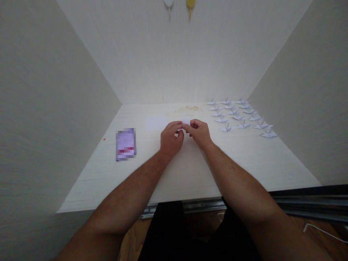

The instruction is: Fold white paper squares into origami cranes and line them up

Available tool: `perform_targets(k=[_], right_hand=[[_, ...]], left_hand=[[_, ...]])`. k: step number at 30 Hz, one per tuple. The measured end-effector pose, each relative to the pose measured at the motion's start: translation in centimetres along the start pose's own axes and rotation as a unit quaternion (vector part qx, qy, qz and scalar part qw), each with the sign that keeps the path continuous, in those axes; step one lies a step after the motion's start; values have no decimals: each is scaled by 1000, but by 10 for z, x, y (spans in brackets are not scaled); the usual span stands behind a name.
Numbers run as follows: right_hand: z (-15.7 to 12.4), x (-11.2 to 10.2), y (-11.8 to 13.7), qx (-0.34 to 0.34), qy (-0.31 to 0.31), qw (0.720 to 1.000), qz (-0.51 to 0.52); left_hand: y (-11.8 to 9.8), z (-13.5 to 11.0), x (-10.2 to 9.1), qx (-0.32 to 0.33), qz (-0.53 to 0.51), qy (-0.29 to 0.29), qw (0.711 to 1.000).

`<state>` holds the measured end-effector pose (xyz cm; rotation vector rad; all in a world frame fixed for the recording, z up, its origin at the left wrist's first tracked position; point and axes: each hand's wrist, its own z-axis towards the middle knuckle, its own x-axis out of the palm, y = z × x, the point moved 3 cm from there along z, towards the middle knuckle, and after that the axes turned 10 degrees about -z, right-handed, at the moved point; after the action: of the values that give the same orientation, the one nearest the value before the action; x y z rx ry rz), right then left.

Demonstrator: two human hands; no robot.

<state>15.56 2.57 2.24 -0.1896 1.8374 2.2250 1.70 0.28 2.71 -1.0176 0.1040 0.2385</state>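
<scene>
A small piece of white paper (pixel 186 119) is held between my two hands over the middle of the white tabletop (pixel 179 174). My left hand (pixel 172 137) has its fingers closed at the paper's left side. On the other side, my right hand (pixel 199 132) pinches the paper with thumb and fingers. The fingertips of both hands meet at its near edge and hide part of it, so its folds cannot be made out. Just left of my hands, a flat white sheet of paper (pixel 154 122) lies on the tabletop.
Several white folded paper cranes (pixel 239 117) stand in rows at the back right. A purple, blurred rectangular item (pixel 125 144) lies at the left, near a small red dot (pixel 104 139). Walls enclose the table on three sides. White (pixel 169 3) and yellow (pixel 190 4) items hang on the back wall.
</scene>
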Motion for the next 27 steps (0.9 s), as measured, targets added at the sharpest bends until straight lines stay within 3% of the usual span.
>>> perform_targets(k=[7,13,20,27], right_hand=[[3,-2,-7,3,1,999,-41],[-2,2,-4,-43,78,983,-160],[0,-1,-4,-24,26,995,-98],[1,-3,-3,-57,21,994,-88]], left_hand=[[-2,1,-1,-7,-26,-34,999],[14,8,-4,-152,-94,-22,984],[22,8,-2,-226,-224,-27,948],[32,8,-2,-251,-227,-24,941]])
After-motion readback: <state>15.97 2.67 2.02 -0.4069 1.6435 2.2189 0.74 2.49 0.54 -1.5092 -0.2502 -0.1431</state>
